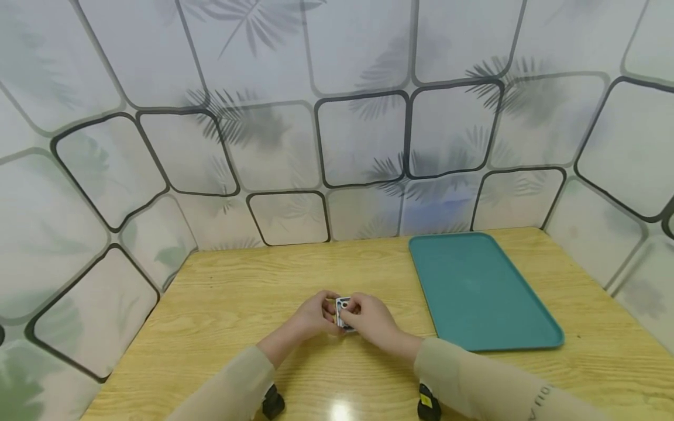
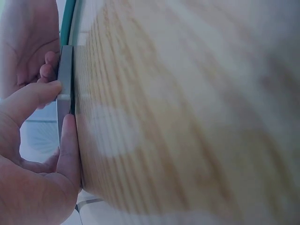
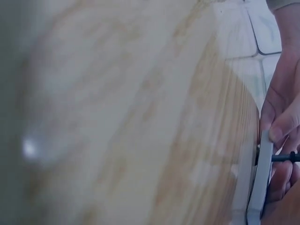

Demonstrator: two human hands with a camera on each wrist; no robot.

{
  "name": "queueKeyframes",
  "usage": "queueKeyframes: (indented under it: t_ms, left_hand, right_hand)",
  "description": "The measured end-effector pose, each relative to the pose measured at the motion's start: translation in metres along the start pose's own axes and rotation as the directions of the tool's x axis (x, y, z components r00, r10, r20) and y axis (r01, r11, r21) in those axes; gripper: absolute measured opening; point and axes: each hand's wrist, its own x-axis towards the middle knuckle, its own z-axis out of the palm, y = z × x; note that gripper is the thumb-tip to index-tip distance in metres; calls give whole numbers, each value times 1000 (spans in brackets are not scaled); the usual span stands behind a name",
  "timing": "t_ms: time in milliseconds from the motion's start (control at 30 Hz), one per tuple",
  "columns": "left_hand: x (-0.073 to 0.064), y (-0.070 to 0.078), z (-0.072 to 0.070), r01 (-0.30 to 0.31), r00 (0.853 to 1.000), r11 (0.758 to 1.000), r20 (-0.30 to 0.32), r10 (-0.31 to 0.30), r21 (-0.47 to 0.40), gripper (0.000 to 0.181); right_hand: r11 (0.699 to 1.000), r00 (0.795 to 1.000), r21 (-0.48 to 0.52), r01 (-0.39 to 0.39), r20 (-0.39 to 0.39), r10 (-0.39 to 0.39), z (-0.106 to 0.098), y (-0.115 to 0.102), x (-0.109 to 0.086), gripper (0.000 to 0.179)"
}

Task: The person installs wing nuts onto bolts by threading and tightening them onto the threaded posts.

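Observation:
A small flat case (image 1: 339, 318) with a pale rim and dark parts on its face is held just above the wooden table. My left hand (image 1: 316, 316) grips its left side; in the left wrist view, the thumb and a finger hold the case's grey edge (image 2: 64, 105). Over the face, my right hand (image 1: 375, 320) has thumb and forefinger pinched together. From the right wrist view, a thin dark rod (image 3: 281, 158) with a small collar stands out from the case. The rod's far end lies outside that view, and the right fingers hide part of the case.
On the right of the wooden table (image 1: 237, 280) lies a teal tray (image 1: 474, 292) with a raised rim. Patterned cloth walls (image 1: 363, 140) enclose the table at the back and sides. Dark wrist devices (image 1: 272, 402) sit below both forearms.

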Motion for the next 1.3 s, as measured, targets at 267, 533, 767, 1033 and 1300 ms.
queueKeyframes:
  t_ms: [267, 533, 767, 1033, 1300]
  left_hand:
    - [0, -1, 0, -8, 1000, 1000, 0, 8, -7, 77]
    - [1, -1, 1, -2, 1000, 1000, -1, 2, 10, 76]
    - [3, -2, 1, -10, 1000, 1000, -6, 11, 29, 75]
    - [3, -2, 0, -8, 1000, 1000, 6, 8, 28, 78]
    - [1, -2, 1, -10, 1000, 1000, 1, 10, 23, 79]
  right_hand:
    - [999, 999, -21, -31, -42, 30, 3, -6, -2, 24]
    - [996, 997, 66, -65, -30, 67, -1, -5, -2, 25]
    - [966, 993, 258, -34, 120, 2, -12, 9, 4, 28]
    - [960, 955, 281, 5, 283, -88, -20, 20, 10, 36]
    - [969, 956, 248, 1, 284, -74, -20, 20, 11, 31]
